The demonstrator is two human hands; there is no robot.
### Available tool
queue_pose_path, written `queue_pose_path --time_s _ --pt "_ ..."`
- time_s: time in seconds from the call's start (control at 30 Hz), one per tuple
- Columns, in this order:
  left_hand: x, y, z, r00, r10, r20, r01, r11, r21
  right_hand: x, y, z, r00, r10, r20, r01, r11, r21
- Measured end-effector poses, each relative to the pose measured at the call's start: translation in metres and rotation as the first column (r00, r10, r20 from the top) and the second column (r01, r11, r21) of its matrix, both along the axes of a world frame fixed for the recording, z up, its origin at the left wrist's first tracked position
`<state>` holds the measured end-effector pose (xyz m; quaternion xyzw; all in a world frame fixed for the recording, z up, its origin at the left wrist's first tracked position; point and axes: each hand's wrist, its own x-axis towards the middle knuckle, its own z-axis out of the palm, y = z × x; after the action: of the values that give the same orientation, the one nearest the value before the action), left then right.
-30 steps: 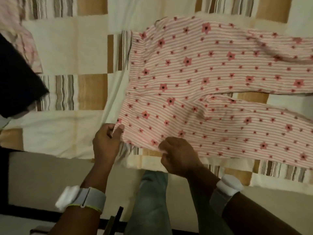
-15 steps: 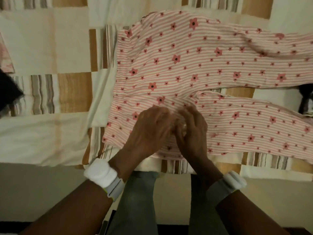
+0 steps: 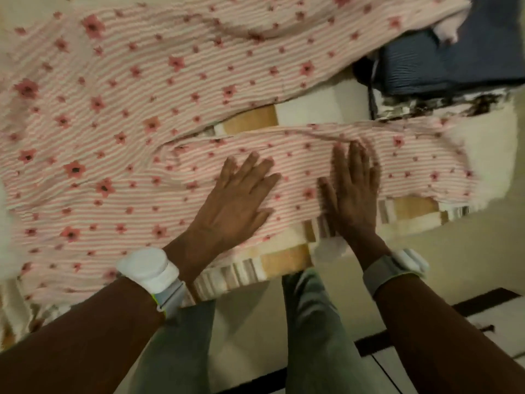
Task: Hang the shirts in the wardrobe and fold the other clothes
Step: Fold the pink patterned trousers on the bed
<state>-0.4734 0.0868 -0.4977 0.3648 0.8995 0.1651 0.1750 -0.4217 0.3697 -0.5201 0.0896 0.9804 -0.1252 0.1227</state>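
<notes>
Pink flowered trousers are lying spread across the bed, legs running off to the right.

The bed is carrying the trousers, their long axis running left to right; the near leg is lying directly under both hands. The left hand and right hand are pressing flat on it, fingers straight, gripping nothing, with the right hand nearer the hem.
</notes>
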Motion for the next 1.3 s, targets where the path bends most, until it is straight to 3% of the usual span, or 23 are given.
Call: queue_pose_path --time_s 0.13,0.23,0.3,0.37,0.43,0.6,0.73,0.93,1.0,1.17,1.23,1.3 --pt "-0.013 0.065 -0.005 0.999 -0.036 0.021 0.038 0.996 -0.085 -0.007 0.077 0.004 0.996 -0.065 0.054 0.062 0.996 0.057" --pt "-0.027 0.132 -0.008 0.997 -0.080 0.022 0.082 0.991 -0.110 -0.010 0.143 0.011 0.981 -0.196 0.007 0.195 0.980 0.036" --pt "-0.033 0.163 -0.010 0.994 -0.112 0.011 0.113 0.988 -0.108 -0.011 0.172 0.020 0.929 -0.351 -0.120 0.353 0.935 -0.001" --pt "-0.037 0.201 -0.011 0.988 -0.154 0.018 0.155 0.982 -0.109 -0.008 0.203 0.029 0.810 -0.552 -0.197 0.551 0.832 -0.063" --pt "-0.040 0.232 -0.009 0.976 -0.217 0.025 0.219 0.967 -0.129 -0.003 0.222 0.038 0.725 -0.678 -0.117 0.673 0.734 -0.084" --pt "-0.022 0.260 -0.001 0.958 -0.285 0.031 0.286 0.946 -0.152 0.006 0.231 0.057 0.636 -0.731 0.246 0.762 0.645 -0.056" --pt "-0.012 0.237 0.000 0.994 -0.089 0.062 0.086 0.995 0.050 0.011 0.229 0.060 0.714 -0.613 0.339 0.700 0.632 -0.332" --pt "-0.026 0.235 0.030 0.968 -0.060 0.244 -0.023 0.945 0.325 0.029 0.267 0.075 0.668 -0.652 0.358 0.662 0.301 -0.687" --pt "-0.028 0.235 0.033 0.960 -0.139 0.243 0.052 0.942 0.332 0.036 0.276 0.069 0.692 -0.610 0.386 0.667 0.337 -0.664" --pt "-0.017 0.240 0.019 0.917 -0.357 0.180 0.327 0.929 0.175 0.047 0.293 0.056 0.732 -0.571 0.371 0.680 0.640 -0.358" --pt "-0.017 0.243 0.015 0.916 -0.361 0.173 0.340 0.930 0.143 0.044 0.290 0.063 0.767 -0.602 0.221 0.640 0.740 -0.208" --pt "-0.019 0.249 0.014 0.938 -0.316 0.143 0.293 0.943 0.159 0.035 0.281 0.070 0.803 -0.595 -0.028 0.586 0.797 -0.148"
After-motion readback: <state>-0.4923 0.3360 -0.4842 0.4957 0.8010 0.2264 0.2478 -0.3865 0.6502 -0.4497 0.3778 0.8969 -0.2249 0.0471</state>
